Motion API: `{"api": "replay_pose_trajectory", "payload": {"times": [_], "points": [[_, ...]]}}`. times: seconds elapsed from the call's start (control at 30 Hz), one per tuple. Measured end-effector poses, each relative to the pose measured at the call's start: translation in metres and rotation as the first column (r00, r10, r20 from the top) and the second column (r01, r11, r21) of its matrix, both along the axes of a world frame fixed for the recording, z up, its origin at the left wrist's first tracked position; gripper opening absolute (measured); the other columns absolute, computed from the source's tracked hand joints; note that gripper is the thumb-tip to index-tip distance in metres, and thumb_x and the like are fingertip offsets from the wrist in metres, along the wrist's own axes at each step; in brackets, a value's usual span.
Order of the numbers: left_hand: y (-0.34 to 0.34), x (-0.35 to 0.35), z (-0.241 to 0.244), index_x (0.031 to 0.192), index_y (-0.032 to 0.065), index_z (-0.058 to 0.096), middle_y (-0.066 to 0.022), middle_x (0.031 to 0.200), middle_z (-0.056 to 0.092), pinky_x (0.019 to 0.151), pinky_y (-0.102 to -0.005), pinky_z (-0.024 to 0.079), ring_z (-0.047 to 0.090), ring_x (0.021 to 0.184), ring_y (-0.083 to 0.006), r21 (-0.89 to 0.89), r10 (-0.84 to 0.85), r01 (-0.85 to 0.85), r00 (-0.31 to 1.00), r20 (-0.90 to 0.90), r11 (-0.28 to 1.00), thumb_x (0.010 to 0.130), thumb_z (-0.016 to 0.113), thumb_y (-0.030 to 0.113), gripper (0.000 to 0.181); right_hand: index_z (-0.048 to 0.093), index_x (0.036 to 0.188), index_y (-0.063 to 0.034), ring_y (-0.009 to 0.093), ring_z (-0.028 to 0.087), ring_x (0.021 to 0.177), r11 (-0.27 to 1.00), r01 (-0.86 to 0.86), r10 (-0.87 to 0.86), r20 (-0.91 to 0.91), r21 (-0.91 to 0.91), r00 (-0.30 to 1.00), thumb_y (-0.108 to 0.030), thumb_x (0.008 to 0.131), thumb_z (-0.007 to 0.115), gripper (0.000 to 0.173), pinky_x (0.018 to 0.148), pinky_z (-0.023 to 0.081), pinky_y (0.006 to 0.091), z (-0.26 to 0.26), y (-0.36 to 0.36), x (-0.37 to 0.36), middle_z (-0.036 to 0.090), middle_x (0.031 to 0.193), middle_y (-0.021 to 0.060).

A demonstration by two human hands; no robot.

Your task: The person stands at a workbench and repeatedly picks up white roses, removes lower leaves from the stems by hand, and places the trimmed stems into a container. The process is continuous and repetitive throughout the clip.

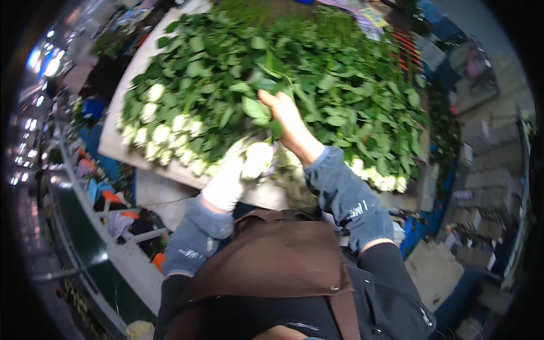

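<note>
Just in front of my apron, my left hand [227, 174] wears a white glove and is closed about a white rose [258, 158] just below its bloom. Bare, my right hand [290, 117] sits a little above and to the right, gripping the rose's leafy stem, with green leaves [255, 108] around its fingers. More white roses [163, 136] lie beneath and to the left, blooms toward me and stems pointing away. A second heap of roses [384, 180] spreads on the right. Overexposure and blur hide the left fingers' detail.
The roses rest on a pale tabletop [117, 138] whose near edge runs in front of me. Printed paper [369, 23] and red slats [406, 49] are at the far right. On the left runs a green conveyor belt [63, 202] with a metal rail. Cardboard pieces [435, 270] lie at lower right.
</note>
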State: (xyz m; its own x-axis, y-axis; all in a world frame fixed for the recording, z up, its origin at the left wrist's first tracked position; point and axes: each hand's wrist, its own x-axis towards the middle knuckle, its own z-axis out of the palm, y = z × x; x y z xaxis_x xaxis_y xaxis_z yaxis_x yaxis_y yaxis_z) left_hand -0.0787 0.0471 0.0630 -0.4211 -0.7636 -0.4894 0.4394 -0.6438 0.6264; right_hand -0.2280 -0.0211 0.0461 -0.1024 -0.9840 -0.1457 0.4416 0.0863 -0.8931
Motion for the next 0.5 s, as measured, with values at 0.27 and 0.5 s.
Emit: {"api": "replay_pose_trajectory", "payload": {"times": [0.27, 0.5], "points": [[-0.064, 0.115, -0.100, 0.106, 0.0026, 0.057, -0.0078, 0.088, 0.061, 0.076, -0.0274, 0.048, 0.058, 0.082, -0.0146, -0.609, 0.360, 0.492, 0.511, 0.781, 0.623, 0.087, 0.057, 0.011, 0.020, 0.056, 0.085, 0.0033, 0.013, 0.050, 0.066, 0.876, -0.002, -0.371, -0.677, -0.483, 0.636, -0.025, 0.090, 0.051, 0.029, 0.062, 0.043, 0.0308, 0.078, 0.037, -0.184, 0.056, 0.070, 0.0081], [-0.090, 0.201, -0.153, 0.102, 0.0010, 0.057, -0.0201, 0.099, 0.060, 0.083, -0.0381, 0.045, 0.057, 0.091, -0.0334, -0.548, 0.456, 0.619, 0.320, 0.830, 0.563, 0.084, 0.058, 0.011, 0.021, 0.054, 0.112, 0.0006, 0.042, 0.057, 0.090, 0.991, 0.123, 0.032, -0.989, 0.049, 0.142, -0.029, 0.089, 0.047, 0.038, 0.080, 0.045, 0.0459, -0.126, 0.046, -0.180, 0.061, 0.097, 0.0245]]}}
